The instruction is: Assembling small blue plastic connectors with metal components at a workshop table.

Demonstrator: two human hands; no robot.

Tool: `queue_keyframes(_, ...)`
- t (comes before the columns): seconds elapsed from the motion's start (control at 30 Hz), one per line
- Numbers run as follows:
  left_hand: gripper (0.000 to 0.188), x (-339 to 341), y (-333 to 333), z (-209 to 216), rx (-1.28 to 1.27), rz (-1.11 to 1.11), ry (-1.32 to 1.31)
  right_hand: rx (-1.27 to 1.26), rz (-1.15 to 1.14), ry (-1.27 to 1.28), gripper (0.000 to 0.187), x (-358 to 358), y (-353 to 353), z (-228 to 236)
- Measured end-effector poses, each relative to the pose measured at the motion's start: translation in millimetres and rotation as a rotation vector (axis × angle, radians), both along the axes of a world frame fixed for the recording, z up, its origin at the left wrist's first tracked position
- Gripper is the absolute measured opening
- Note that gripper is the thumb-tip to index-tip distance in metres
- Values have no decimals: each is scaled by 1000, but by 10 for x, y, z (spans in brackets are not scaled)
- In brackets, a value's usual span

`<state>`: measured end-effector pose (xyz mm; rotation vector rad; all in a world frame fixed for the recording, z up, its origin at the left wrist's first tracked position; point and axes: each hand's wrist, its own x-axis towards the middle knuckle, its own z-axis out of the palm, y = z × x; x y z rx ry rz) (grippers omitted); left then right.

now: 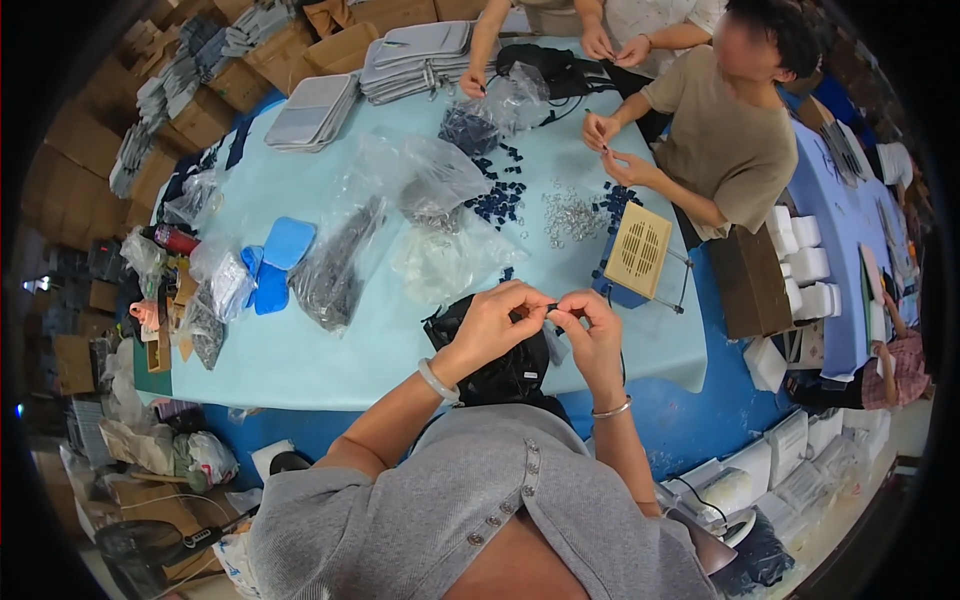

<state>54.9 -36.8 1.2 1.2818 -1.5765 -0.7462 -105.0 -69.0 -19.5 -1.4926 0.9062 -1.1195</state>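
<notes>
Left hand [497, 322], centre of the frame: thumb and forefinger pinched together on a small dark piece [551, 308]. Right hand [592, 328], just beside it: fingertips pinched at the same piece, which sits between both hands, above a black fabric bag [512, 368] at the table's near edge.

Pale blue-green cloth-covered table [240, 368], across the middle. On it: loose small navy-blue pieces [497, 206], upper centre; scattered small silvery pieces [570, 218], to their right; beige box with a slotted face [638, 252], right of centre; transparent plastic bag of dark contents [338, 268], left of centre; bright blue flat pouches [289, 243], farther left; stacked grey rectangular cases [312, 108], upper left. Co-worker in a tan shirt [735, 130], upper right, both hands raised over the table's edge.
</notes>
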Motion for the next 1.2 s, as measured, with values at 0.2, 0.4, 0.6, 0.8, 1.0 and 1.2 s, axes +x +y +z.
queue_keyframes(0.2, 9, -19, -23, -177, 261, 17, 268, -250, 3, 108, 11, 23, -32, 69)
queue_keyframes(0.4, 8, -24, -75, -217, 354, -14, 476, -236, -12, 131, 8, 41, -65, -31)
queue_keyframes(0.6, 10, -9, -53, -77, 115, 110, -17, 38, -82, 42, 16, 116, 5, -151)
queue_keyframes(0.8, 10, -54, -29, -117, -38, 140, -160, -55, -179, 165, 15, 199, 49, -101)
queue_keyframes(1.0, 8, -79, -31, -194, -78, 168, -195, -137, -219, 251, 11, 274, 48, -126)
queue_keyframes(1.2, 20, -107, -16, -234, -111, 194, -308, -151, -242, 311, 9, 265, 42, -140)
